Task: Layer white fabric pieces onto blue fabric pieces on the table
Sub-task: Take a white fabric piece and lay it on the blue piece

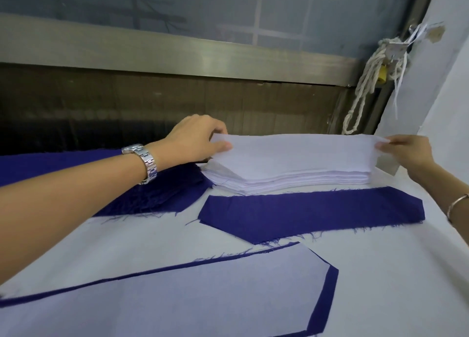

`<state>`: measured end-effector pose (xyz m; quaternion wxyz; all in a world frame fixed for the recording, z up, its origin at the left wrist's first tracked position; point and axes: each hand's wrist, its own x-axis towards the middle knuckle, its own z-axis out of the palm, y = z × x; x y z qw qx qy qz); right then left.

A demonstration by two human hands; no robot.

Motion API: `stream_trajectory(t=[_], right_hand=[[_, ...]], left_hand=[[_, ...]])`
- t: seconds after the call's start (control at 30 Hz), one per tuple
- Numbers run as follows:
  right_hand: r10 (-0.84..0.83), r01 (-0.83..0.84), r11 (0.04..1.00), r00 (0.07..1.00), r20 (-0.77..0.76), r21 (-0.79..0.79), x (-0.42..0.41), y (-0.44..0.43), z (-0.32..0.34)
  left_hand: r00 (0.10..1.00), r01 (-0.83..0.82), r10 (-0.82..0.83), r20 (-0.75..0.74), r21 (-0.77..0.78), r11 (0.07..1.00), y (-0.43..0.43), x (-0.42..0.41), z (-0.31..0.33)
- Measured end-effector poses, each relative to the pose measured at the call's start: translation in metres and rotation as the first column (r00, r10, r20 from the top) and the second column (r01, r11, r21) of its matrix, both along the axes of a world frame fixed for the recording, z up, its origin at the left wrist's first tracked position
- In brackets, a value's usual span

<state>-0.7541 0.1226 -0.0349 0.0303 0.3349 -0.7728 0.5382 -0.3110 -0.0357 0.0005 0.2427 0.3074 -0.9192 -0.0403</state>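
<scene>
A stack of white fabric pieces (291, 178) lies at the far side of the table. Its top white piece (291, 150) is lifted off the stack. My left hand (195, 138) pinches that piece's left end and my right hand (408, 150) pinches its right end. Just in front of the stack lies a bare blue fabric piece (304, 212), flat and uncovered. Nearer to me a white piece (177, 293) lies on top of another blue piece (327, 293), with blue showing as a border. A pile of blue pieces (157, 192) sits under my left wrist.
The table is covered in a white cloth (380, 273). A metal rail (177, 50) and a dark gap run behind the table. A knotted white rope (368, 83) hangs at the back right beside a white wall (444, 70).
</scene>
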Motion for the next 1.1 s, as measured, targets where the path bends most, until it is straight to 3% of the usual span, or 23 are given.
stream_trajectory(t=[0.2,0.37,0.53,0.7,0.8,0.93,1.1], right_hand=[[0.165,-0.165,0.986,0.986,0.027,0.004,0.024,0.025,0.026],[0.301,-0.312,0.948,0.943,0.141,0.067,0.052,0.045,0.040],[0.376,-0.408,0.876,0.912,0.166,0.258,0.094,0.058,0.044],[0.453,-0.480,0.838,0.877,0.159,0.260,0.139,0.061,0.042],[0.549,-0.595,0.743,0.804,0.230,0.307,0.162,0.059,0.044],[0.654,-0.708,0.594,0.701,0.283,0.381,0.183,0.057,0.036],[0.660,-0.722,0.499,0.675,0.330,0.478,0.202,0.058,0.018]], left_hand=[[0.961,0.050,0.002,-0.275,0.183,0.982,0.021,0.040,0.019],[0.928,0.031,0.106,-0.358,0.358,0.933,0.034,0.089,0.023],[0.917,-0.082,0.249,-0.311,0.465,0.881,0.054,0.148,0.019],[0.886,-0.119,0.329,-0.327,0.524,0.843,0.089,0.212,0.005],[0.864,-0.187,0.410,-0.291,0.571,0.799,0.106,0.248,-0.005],[0.876,-0.267,0.460,-0.144,0.651,0.711,0.120,0.296,-0.014],[0.908,-0.289,0.419,0.018,0.750,0.595,0.134,0.334,-0.026]])
